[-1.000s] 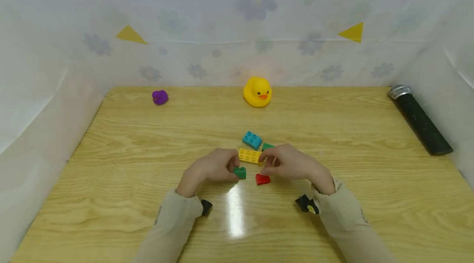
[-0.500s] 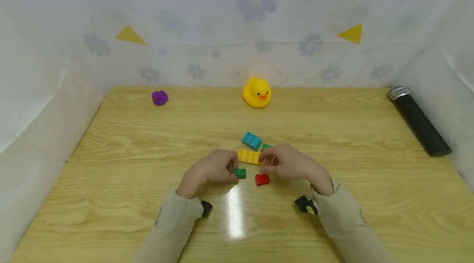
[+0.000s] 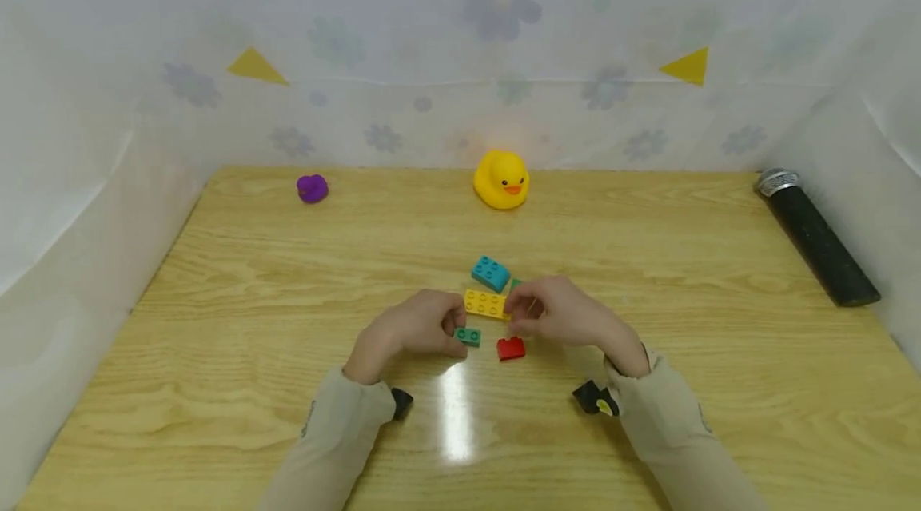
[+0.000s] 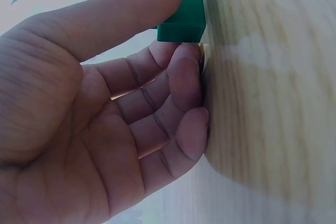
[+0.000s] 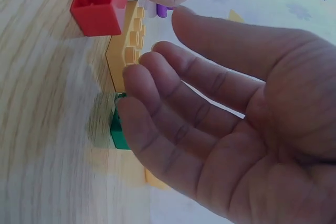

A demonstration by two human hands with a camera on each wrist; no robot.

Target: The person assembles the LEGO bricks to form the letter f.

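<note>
My left hand (image 3: 413, 323) pinches a small green toy brick (image 3: 469, 337) between thumb and fingers. In the left wrist view the thumb lies over this green brick (image 4: 184, 19), close to the tabletop. Loosely bent and holding nothing, my right hand (image 3: 564, 311) hovers by the right end of a long yellow brick (image 3: 485, 304). Below its thumb lies a red brick (image 3: 512, 349), whose hollow side shows in the right wrist view. A second green brick (image 3: 516, 284) is partly hidden behind the right fingers. A blue brick (image 3: 491, 273) sits behind the yellow one.
At the back of the wooden table (image 3: 288, 255) stand a yellow rubber duck (image 3: 501, 180) and a small purple duck (image 3: 312, 189). A black microphone (image 3: 818, 239) lies along the right edge. Flower-printed white cloth (image 3: 403, 31) encloses the back and sides.
The green brick in my left hand has tipped, so its studded top shows more. My right hand has shifted up slightly, uncovering more of the red brick and hiding more of the second green one.
</note>
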